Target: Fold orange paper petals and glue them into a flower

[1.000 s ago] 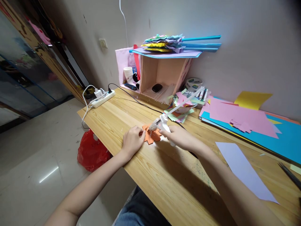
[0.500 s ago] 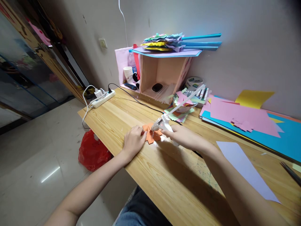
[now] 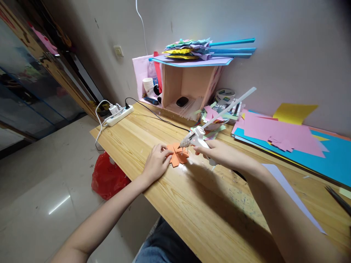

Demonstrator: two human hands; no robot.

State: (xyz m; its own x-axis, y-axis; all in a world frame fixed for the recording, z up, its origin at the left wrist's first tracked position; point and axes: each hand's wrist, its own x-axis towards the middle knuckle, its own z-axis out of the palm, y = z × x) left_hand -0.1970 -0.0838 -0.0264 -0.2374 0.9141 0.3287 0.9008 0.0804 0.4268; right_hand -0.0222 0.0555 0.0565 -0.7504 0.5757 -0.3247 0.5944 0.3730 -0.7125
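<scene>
An orange paper flower [image 3: 178, 158] lies flat on the wooden table [image 3: 175, 197]. At its left edge, my left hand [image 3: 156, 163] has its fingers bent and thumb against the paper, steadying it on the tabletop. My right hand [image 3: 226, 154] is wrapped round the handle of a white hot glue gun [image 3: 197, 136]. The gun's nozzle points down and left, just above the flower's upper right petals. A long white glue stick [image 3: 230, 106] pokes out of the gun's back end. My fingers hide most of the grip.
Behind the gun is a bowl of paper scraps [image 3: 212, 124]. Coloured paper sheets [image 3: 276, 131] are stacked right, with a lilac strip [image 3: 294, 195] nearer. A power strip [image 3: 120, 115] sits at the far left edge. An open box [image 3: 189, 86] stands by the wall; a red bag [image 3: 108, 177] is below.
My right hand has drawn the glue gun back to the right and slightly up, off the flower's middle, which now shows more fully. My left hand has hardly moved.
</scene>
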